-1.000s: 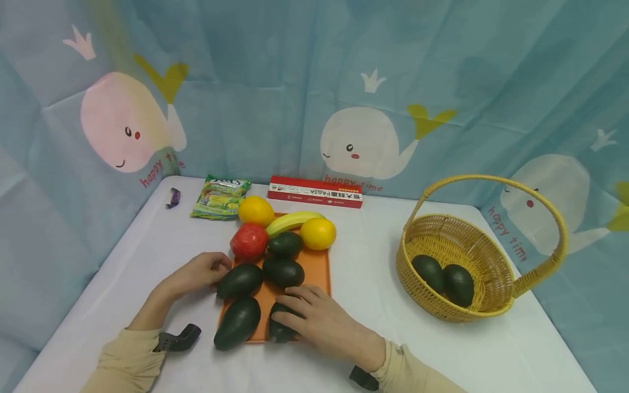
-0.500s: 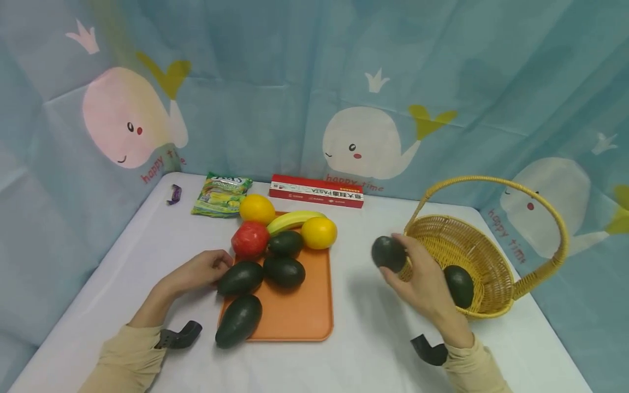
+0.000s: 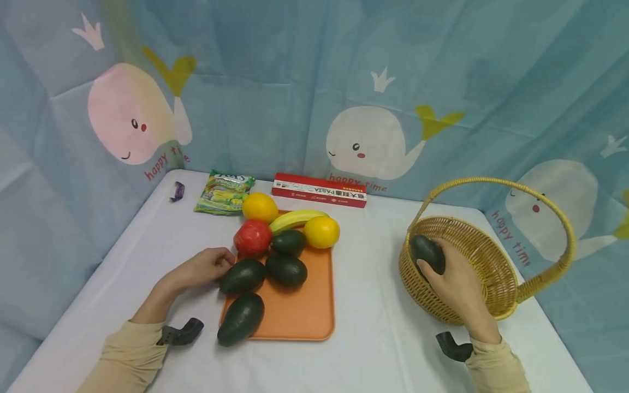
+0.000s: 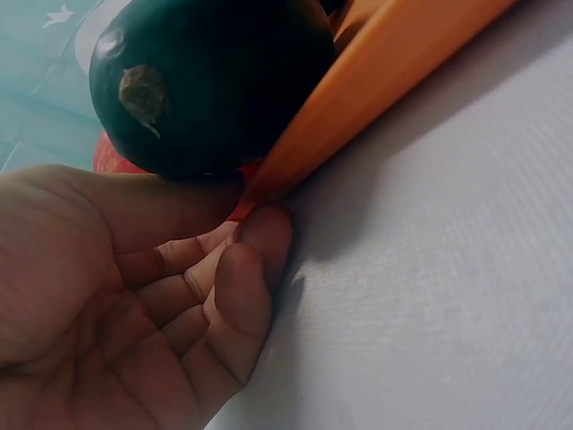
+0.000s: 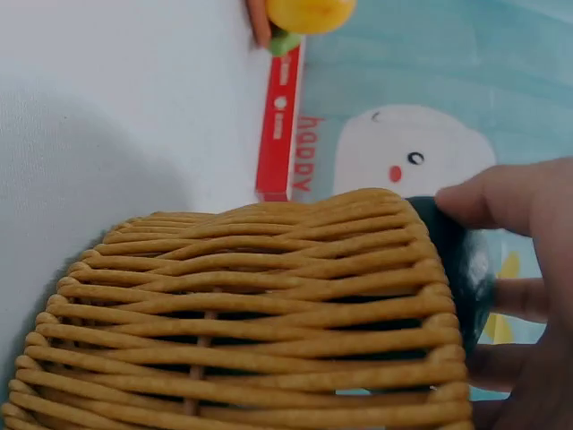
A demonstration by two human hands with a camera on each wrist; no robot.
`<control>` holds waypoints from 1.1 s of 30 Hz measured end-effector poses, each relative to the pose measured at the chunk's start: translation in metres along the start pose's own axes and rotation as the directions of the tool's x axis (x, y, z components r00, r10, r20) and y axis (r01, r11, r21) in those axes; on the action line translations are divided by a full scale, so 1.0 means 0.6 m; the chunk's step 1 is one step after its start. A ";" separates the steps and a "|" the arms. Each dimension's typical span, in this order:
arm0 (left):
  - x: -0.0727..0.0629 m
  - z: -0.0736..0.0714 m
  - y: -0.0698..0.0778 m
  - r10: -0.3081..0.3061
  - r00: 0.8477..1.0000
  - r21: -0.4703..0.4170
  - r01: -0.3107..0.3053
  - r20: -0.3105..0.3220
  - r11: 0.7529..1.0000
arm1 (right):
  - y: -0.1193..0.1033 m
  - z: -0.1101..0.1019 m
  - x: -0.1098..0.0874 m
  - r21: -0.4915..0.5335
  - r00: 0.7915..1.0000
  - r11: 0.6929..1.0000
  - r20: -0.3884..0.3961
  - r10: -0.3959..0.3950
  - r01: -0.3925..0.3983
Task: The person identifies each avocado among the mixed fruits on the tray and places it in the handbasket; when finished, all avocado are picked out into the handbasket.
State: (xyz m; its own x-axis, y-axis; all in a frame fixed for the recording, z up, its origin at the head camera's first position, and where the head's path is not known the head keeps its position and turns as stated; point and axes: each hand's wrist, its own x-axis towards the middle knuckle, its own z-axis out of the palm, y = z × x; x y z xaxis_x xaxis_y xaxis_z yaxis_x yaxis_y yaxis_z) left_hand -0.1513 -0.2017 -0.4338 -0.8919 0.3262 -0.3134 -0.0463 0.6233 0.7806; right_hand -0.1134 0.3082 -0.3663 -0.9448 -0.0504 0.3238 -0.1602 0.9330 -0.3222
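In the head view, my right hand (image 3: 454, 275) grips a dark green avocado (image 3: 426, 254) inside the left part of the wicker basket (image 3: 410, 284). The basket's woven side hides much of that avocado in the right wrist view. Any other avocados in the basket are hidden behind the hand. My left hand (image 3: 203, 267) is at the left edge of the orange tray (image 3: 304, 311); in the left wrist view its thumb and fingers pinch the tray's rim (image 4: 349, 98), right beside an avocado (image 4: 215, 81). Several avocados remain on the tray, one (image 3: 241, 319) overhanging its front left corner.
On the tray's far end lie a red fruit (image 3: 252, 238), a banana (image 3: 297, 219) and two yellow fruits, one a lemon-like fruit (image 3: 321, 232). Behind are a green snack bag (image 3: 225, 192), a red pasta box (image 3: 319, 190) and a small purple wrapper (image 3: 177, 191). The basket's tall handle (image 3: 540, 202) arches overhead.
My right hand took an avocado from the tray's front, carried it right and lowered it into the basket. The left hand has stayed at the tray's edge.
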 end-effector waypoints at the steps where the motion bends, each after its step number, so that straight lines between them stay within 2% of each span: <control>1: 0.000 0.001 0.000 -0.002 1.000 -0.002 0.002 0.000 1.000 | 0.000 0.001 0.002 -0.004 1.000 1.000 -0.003 -0.001 0.001; 6: -0.003 0.002 0.002 -0.007 1.000 -0.010 0.007 -0.002 1.000 | 0.000 0.003 0.008 -0.043 1.000 0.999 0.021 0.016 -0.015; 10: -0.003 0.002 0.004 0.000 1.000 -0.013 0.000 -0.002 1.000 | 0.004 0.001 0.006 -0.113 0.994 0.992 0.087 0.063 -0.052; 14: -0.004 0.002 0.006 0.000 1.000 -0.013 0.000 0.001 1.000 | 0.009 0.002 0.001 -0.156 0.980 0.984 0.170 0.108 -0.082; 25: -0.004 0.000 0.009 -0.010 1.000 0.003 0.010 -0.007 1.000 | 0.014 0.003 -0.002 -0.175 0.970 0.980 0.207 0.131 -0.095; 27: -0.004 0.001 0.008 -0.012 1.000 0.001 0.012 -0.008 1.000 | 0.009 0.002 -0.002 -0.165 0.974 0.982 0.193 0.122 -0.090; 30: -0.003 0.001 0.007 -0.008 1.000 -0.004 0.008 -0.007 1.000 | -0.005 0.004 -0.003 -0.145 0.990 0.988 0.123 0.072 -0.054; 33: -0.003 0.001 0.006 -0.004 1.000 -0.009 0.004 -0.006 1.000 | -0.028 0.016 -0.002 -0.121 0.999 0.992 -0.004 -0.043 0.043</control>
State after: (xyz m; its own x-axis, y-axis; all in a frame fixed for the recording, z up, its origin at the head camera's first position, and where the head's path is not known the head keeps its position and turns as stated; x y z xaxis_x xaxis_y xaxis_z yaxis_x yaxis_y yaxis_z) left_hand -0.1499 -0.1995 -0.4305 -0.8942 0.3193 -0.3137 -0.0541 0.6185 0.7839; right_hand -0.1121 0.2891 -0.3700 -0.9357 -0.0893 0.3413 -0.1644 0.9663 -0.1980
